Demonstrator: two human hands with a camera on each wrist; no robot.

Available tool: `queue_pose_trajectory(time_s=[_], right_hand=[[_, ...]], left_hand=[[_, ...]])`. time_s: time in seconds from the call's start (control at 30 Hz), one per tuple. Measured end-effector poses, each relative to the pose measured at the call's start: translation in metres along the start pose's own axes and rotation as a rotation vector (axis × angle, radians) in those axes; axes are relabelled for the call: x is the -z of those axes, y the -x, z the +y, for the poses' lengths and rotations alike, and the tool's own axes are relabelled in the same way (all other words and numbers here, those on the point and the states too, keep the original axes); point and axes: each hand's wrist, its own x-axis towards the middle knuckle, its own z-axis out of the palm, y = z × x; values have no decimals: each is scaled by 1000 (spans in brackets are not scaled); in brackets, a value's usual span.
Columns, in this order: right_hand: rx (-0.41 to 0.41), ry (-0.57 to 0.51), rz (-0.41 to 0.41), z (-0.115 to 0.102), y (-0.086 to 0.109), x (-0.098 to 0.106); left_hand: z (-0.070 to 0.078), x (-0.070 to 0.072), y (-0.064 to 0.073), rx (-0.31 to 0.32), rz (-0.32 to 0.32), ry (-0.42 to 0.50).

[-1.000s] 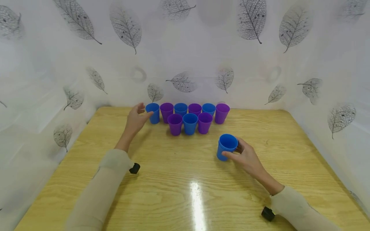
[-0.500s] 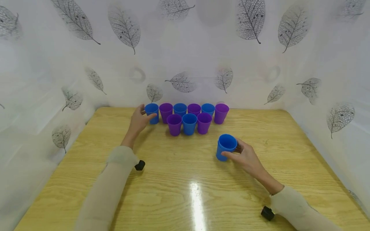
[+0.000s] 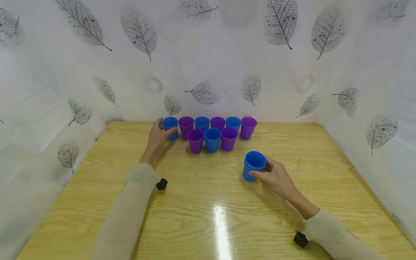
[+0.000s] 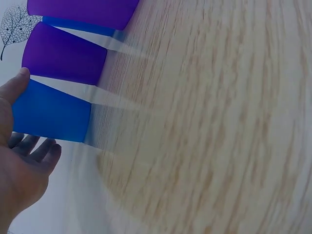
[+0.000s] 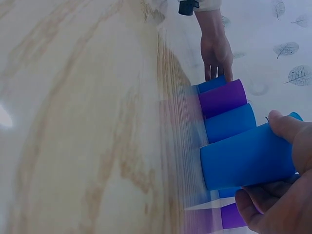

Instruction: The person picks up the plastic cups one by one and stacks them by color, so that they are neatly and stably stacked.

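At the left end of the back row stands a blue cup [image 3: 169, 123]. My left hand [image 3: 157, 135] grips it, thumb on the near side and fingers behind the far-left side. In the left wrist view, the thumb lies along one side of this blue cup [image 4: 53, 112] and the fingers along the other. Nearer me at right, my right hand [image 3: 276, 178] holds another upright blue cup [image 3: 251, 171] between thumb and fingers. A second edge shows below its rim, like two nested cups. The right wrist view shows the right-hand blue cup [image 5: 248, 156] near the tabletop.
More purple and blue cups alternate along the back row, ending with a purple cup [image 3: 248, 128]. In front stand a purple cup [image 3: 195, 141], a blue cup [image 3: 212, 141] and a purple cup [image 3: 229, 139]. The wooden table [image 3: 182, 209] meets a leaf-patterned curtain [image 3: 208, 54] behind.
My left hand has moved slightly right and closed in around the end blue cup. The right hand and its blue cup have stayed in place.
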Motion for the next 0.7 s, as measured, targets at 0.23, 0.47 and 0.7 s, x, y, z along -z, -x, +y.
queue_pose_trajectory(time_s=[0.23, 0.47, 0.7], right_hand=[[-7, -2, -2, 1, 0, 0], [-1, -9, -6, 0, 0, 0], [0, -15, -9, 0, 1, 1]], left_hand=[[0, -1, -1, -38, 18, -37], [4, 8, 5, -44, 16, -53], [8, 24, 15, -94, -25, -13]])
